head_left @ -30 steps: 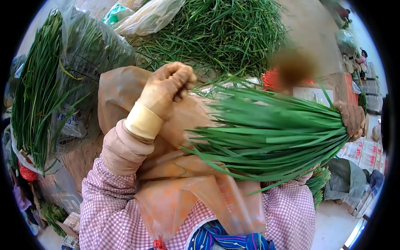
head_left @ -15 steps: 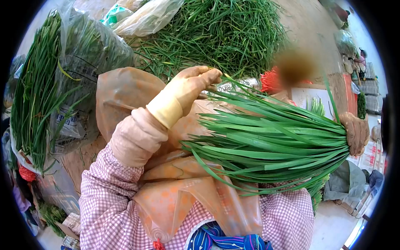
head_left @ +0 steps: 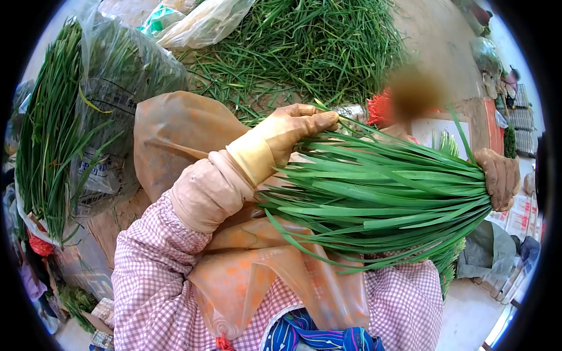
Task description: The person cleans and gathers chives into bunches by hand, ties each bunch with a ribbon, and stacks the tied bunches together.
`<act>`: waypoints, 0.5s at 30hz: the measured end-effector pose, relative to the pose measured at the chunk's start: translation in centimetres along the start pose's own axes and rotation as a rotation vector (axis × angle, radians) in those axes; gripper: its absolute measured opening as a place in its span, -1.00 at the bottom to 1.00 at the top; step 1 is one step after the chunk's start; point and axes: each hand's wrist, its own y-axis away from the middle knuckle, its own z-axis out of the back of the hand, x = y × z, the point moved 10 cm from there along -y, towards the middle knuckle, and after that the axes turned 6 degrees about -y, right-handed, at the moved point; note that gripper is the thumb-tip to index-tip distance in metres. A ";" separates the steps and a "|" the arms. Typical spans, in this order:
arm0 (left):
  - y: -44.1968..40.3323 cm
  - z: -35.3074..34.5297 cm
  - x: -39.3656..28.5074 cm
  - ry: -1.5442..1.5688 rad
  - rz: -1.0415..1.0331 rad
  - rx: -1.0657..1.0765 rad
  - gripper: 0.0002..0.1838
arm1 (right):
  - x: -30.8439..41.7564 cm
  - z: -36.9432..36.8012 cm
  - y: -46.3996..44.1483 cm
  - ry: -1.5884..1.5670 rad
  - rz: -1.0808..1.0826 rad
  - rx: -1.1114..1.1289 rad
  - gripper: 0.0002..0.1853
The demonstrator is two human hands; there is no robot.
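A fanned bunch of garlic chives (head_left: pixel 386 187), with long flat green leaves, lies sideways in front of my chest. My right hand (head_left: pixel 497 178), in a stained brown glove, is wrapped round its gathered end at the right. My left hand (head_left: pixel 307 126), in a yellowish rubber glove, is closed at the upper left edge of the bunch. Its thumb and fingers pinch a few leaves there, and one tip pokes out above them. The bunch hides my right forearm. A translucent orange-spotted plastic apron (head_left: pixel 257 281) covers my lap and chest.
Loose green leaves (head_left: pixel 304 47) form a large heap ahead. Plastic-wrapped chives (head_left: pixel 52 134) stand at the left. Red ties (head_left: pixel 379 108) lie beyond the bunch, near a white board (head_left: pixel 424 130). A grey-green cloth (head_left: pixel 486 254) lies at the right. A blurred brown spot obscures part of the view.
My left hand has moved right and slightly down, closer in over the leaves. My right hand keeps its grip and has shifted only slightly.
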 end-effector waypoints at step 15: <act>2.6 6.3 -6.3 -0.489 -0.441 -0.554 -0.83 | -1.1 0.8 0.5 0.114 -0.128 -0.143 -0.88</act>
